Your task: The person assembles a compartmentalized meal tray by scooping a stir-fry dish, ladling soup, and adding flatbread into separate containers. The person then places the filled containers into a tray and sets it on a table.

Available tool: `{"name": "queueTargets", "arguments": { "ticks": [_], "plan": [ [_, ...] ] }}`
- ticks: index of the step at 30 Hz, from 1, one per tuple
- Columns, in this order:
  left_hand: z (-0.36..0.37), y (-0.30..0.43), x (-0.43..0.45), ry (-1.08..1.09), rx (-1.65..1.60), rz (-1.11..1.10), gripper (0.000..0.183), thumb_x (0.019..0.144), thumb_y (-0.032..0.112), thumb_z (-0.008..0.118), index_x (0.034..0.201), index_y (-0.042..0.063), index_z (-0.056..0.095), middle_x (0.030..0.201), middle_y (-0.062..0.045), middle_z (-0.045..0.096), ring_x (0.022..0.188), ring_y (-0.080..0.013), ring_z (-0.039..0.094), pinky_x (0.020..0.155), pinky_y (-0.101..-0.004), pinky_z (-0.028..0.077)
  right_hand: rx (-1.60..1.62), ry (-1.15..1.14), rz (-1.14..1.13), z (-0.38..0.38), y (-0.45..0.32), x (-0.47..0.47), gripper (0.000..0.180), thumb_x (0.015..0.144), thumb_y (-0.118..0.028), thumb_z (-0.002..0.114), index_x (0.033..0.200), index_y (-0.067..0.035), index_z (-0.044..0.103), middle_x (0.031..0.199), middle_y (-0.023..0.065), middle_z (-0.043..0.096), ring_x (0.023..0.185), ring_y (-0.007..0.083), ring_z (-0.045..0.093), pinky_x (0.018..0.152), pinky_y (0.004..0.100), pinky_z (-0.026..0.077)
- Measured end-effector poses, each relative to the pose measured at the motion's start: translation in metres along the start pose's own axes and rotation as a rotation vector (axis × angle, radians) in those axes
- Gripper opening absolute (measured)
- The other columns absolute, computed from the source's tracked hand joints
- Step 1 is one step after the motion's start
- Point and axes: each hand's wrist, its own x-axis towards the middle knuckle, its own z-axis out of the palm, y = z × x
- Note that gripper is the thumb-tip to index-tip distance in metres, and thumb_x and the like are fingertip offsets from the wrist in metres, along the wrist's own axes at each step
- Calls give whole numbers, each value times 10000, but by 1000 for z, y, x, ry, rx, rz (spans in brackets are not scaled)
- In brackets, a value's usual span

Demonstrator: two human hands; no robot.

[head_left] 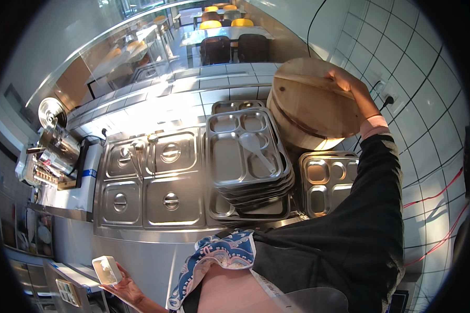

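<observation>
My left hand (127, 288), low at the left, holds a small white rectangular container (108, 270) with some white food inside. At the upper right, my right hand (342, 83) grips the wooden bar across a round wooden lid (317, 103). The lid lies over a wooden bucket (311, 137), slightly off its rim; whether it is lifted clear I cannot tell. Left of the bucket rises a stack of steel compartment trays (224, 156). A white rice paddle (254, 146) rests on the top tray.
More compartment trays (319, 178) stand below the bucket. Several lidded steel food pans (171, 201) fill the counter to the left, with ladles (138, 156) on them. A steel pot (60, 150) stands at far left. A cord and plug (387, 101) hang at the right wall.
</observation>
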Motion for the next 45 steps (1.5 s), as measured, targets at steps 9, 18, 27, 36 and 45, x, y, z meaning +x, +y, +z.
{"name": "queueTargets", "arguments": {
  "ticks": [9, 18, 27, 36, 45],
  "plan": [
    [-4, 2, -38, -3, 5, 32, 774, 919, 429, 678, 1526, 95, 331, 1503, -173, 451, 1313, -377, 508, 1104, -550, 460, 30, 79, -11, 52, 34, 2, 289, 664, -102, 658, 948, -61, 697, 827, 133, 686, 799, 237, 647, 705, 388, 500],
    [-9, 8, -55, -35, -41, -14, 725, 936, 468, 641, 1502, 98, 379, 1497, -177, 456, 1343, -392, 471, 1108, -571, 430, -318, -38, -197, 64, 50, 33, 157, 812, -149, 626, 918, -55, 694, 932, 159, 697, 872, 255, 660, 753, 390, 504],
    [-30, 34, -76, -36, -34, 132, 679, 950, 560, 568, 1447, 119, 427, 1447, -114, 520, 1330, -348, 503, 1088, -559, 447, 105, -1, -290, -7, -121, -26, 351, 899, -82, 574, 1243, -14, 569, 1143, 141, 623, 1023, 233, 608, 909, 353, 481],
    [-102, 144, -2, 100, -10, 207, 681, 965, 592, 522, 1464, 145, 402, 1449, -114, 516, 1330, -323, 513, 1060, -511, 477, 164, -151, -720, 22, -517, -89, 390, 862, -18, 597, 1252, -10, 604, 1022, 111, 652, 922, 191, 629, 842, 326, 503],
    [-179, 269, 96, 153, -55, 222, 662, 1012, 545, 452, 1497, 103, 362, 1491, -135, 471, 1351, -337, 489, 1115, -530, 411, 215, -292, -1456, 176, -930, -152, 243, 876, -22, 669, 1117, 10, 660, 923, 109, 657, 778, 200, 642, 712, 305, 505]
  ]
}}
